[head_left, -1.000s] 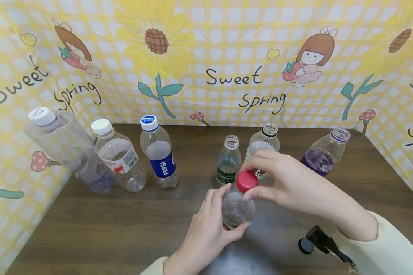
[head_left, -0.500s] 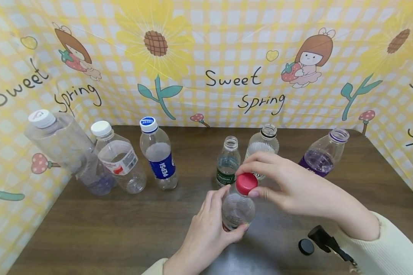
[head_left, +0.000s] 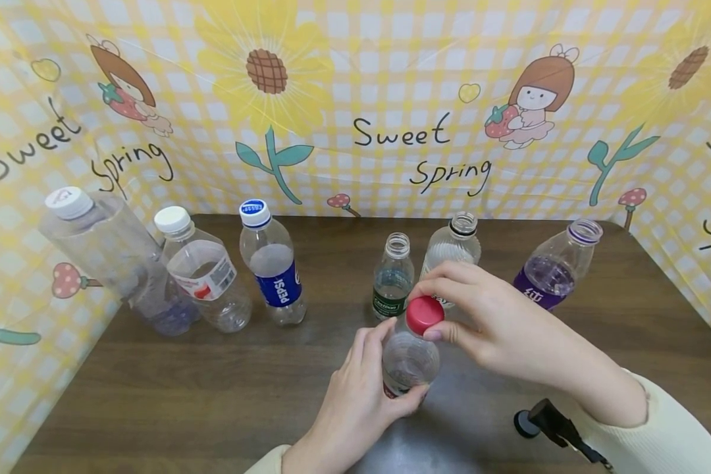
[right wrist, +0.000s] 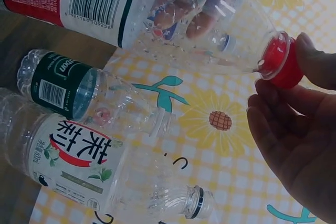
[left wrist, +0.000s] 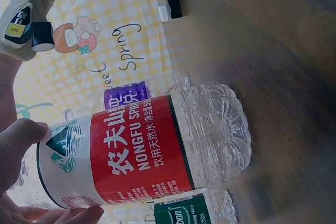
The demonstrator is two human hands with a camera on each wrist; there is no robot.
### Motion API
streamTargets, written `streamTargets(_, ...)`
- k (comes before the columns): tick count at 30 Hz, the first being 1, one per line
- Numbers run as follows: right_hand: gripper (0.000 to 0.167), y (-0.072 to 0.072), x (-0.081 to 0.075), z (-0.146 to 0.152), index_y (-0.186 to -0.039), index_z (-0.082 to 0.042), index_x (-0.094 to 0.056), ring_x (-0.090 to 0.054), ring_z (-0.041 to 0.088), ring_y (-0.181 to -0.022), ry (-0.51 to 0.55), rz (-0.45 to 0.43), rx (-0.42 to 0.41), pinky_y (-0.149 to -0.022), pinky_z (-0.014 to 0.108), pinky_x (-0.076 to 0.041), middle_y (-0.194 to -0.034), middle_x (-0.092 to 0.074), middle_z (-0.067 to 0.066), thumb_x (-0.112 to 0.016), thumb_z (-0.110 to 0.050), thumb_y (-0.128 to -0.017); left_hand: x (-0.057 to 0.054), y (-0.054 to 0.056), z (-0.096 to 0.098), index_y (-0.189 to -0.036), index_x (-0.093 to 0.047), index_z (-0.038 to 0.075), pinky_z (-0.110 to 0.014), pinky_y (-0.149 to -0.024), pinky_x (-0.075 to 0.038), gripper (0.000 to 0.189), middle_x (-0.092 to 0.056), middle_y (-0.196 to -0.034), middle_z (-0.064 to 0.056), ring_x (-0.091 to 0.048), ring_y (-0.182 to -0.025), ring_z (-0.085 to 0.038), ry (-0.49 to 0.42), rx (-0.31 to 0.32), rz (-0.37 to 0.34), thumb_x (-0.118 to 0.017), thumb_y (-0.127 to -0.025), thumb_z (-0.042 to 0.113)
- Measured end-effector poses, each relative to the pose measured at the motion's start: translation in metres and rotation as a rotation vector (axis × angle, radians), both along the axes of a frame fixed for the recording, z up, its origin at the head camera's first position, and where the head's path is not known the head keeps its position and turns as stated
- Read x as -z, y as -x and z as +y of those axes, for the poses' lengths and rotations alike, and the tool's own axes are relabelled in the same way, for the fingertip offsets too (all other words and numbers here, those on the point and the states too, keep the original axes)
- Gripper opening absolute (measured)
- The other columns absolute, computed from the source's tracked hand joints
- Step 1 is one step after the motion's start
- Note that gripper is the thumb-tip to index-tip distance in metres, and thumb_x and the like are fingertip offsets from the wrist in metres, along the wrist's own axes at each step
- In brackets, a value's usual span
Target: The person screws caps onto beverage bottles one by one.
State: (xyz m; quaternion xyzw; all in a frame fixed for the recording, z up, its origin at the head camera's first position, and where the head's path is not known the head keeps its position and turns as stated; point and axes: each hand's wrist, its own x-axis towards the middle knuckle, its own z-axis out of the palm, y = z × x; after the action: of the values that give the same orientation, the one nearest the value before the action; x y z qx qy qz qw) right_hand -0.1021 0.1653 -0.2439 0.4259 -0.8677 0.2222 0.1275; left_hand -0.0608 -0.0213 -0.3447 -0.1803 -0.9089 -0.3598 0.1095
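My left hand (head_left: 361, 382) grips a clear plastic water bottle (left wrist: 142, 156) around its body; a red and white label shows in the left wrist view. With thumb and fingertips my right hand (head_left: 480, 322) pinches the red cap (head_left: 424, 316), which sits on the bottle's neck. The right wrist view has thumb and fingers on either side of that cap (right wrist: 286, 59). Just behind stand two uncapped bottles: a small green-labelled bottle (head_left: 394, 280) and a larger bottle (head_left: 452, 247), partly hidden by my right hand.
Three capped bottles stand at the left: a large clear bottle (head_left: 106, 237), a white-capped bottle (head_left: 204, 270) and a Pepsi bottle (head_left: 275, 270). An uncapped purple-labelled bottle (head_left: 557, 263) is at the right. A black cap (head_left: 526, 424) lies near my right sleeve. Patterned cloth (head_left: 355, 66) hangs behind the table.
My right thumb and fingers shift slightly around the red cap, the thumb loosening and coming back against it. The left hand and bottle stay in place.
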Motion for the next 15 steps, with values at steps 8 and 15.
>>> streamTargets(8, 0.030, -0.0012, 0.0012, -0.0008, -0.107, -0.015, -0.065, -0.053, 0.003, -0.093, 0.008, 0.017, 0.018, -0.081, 0.028, -0.048, -0.104, -0.060, -0.009, -0.073, -0.020, -0.079, -0.0003, -0.0004, 0.0009, -0.133, -0.042, 0.008, -0.032, -0.072, -0.055, 0.076, -0.052, -0.111, -0.004, -0.059, -0.094, -0.015, 0.003, -0.006, -0.005, -0.082, -0.072, 0.031)
streamTargets(15, 0.027, -0.0030, 0.0007, -0.0025, -0.106, -0.015, -0.065, -0.051, 0.002, -0.091, -0.005, 0.002, 0.048, -0.079, 0.027, -0.048, -0.103, -0.059, -0.009, -0.073, -0.021, -0.081, 0.0025, -0.0014, 0.0023, -0.131, -0.044, 0.008, -0.032, -0.070, -0.054, 0.077, -0.053, -0.109, -0.004, -0.059, -0.092, -0.015, -0.001, -0.036, 0.070, -0.083, -0.069, 0.030)
